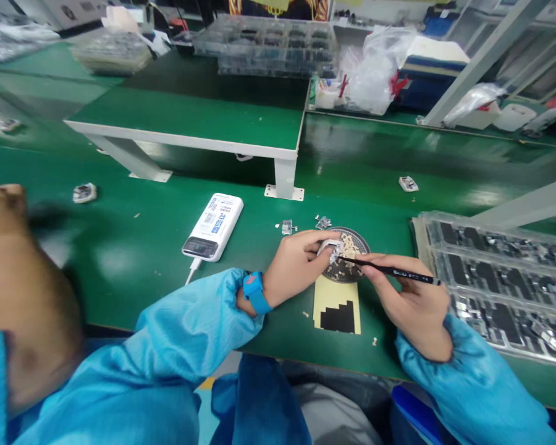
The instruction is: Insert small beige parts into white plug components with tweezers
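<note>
My left hand point(294, 262), with a blue band at the wrist, pinches a small white device housing point(332, 249) with metallic parts inside. Black tweezers point(393, 271) are gripped in my right hand point(410, 306). Their tip points left and meets the housing, or comes very close to it. Below both hands lies a round dark dish point(365, 242) holding many small pale bits. Partly under the dish is a yellow sheet point(337, 290) with black stepped pieces on it. Just behind my left hand are two small metallic parts point(287, 227) on the green bench.
A white power bank point(217, 222) with a cable lies to the left. Clear compartment trays point(500, 272) of parts stand at the right. A raised green shelf point(189, 117) spans the back. Another person's arm point(28, 296) reaches in at the far left.
</note>
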A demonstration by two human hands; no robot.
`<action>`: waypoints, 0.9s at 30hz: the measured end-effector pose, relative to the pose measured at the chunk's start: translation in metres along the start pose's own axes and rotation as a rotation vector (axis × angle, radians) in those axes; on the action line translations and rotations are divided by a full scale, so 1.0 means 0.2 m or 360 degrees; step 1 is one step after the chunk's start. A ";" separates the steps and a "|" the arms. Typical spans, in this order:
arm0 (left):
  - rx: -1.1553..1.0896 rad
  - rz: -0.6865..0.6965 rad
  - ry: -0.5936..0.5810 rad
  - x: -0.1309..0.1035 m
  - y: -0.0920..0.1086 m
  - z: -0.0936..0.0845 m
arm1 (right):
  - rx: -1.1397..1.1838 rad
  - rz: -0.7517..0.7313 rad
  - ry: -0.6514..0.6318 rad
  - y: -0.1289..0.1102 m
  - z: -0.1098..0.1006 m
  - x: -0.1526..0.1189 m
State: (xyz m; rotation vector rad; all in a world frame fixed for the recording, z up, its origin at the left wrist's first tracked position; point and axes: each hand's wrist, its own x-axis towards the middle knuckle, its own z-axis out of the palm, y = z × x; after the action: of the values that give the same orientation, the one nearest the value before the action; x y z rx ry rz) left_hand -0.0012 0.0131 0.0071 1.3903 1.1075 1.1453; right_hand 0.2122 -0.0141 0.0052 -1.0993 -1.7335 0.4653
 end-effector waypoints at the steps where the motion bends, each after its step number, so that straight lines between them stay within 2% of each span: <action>1: -0.0019 -0.0021 -0.0003 0.00 0.00 0.00 | 0.0022 -0.0001 0.0004 0.00 0.00 0.00; 6: -0.0071 -0.0094 0.0006 0.01 0.00 -0.01 | 0.0187 0.0069 -0.0052 -0.02 -0.01 0.00; 13: -0.0059 -0.0103 0.0051 0.03 0.01 -0.02 | 0.0508 0.0356 -0.0182 -0.05 -0.01 0.05; 21: -0.0194 -0.0099 0.0009 0.02 0.01 -0.01 | 0.0787 0.0479 0.0042 -0.04 0.00 0.07; 27: -0.0339 0.0032 0.0077 0.01 0.02 0.00 | 0.0859 0.0683 -0.0121 -0.01 0.00 0.08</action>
State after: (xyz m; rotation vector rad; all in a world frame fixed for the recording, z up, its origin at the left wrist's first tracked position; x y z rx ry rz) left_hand -0.0011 0.0149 0.0109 1.2164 0.9759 1.2784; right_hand 0.2089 -0.0026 0.0154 -1.0530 -1.3074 1.1772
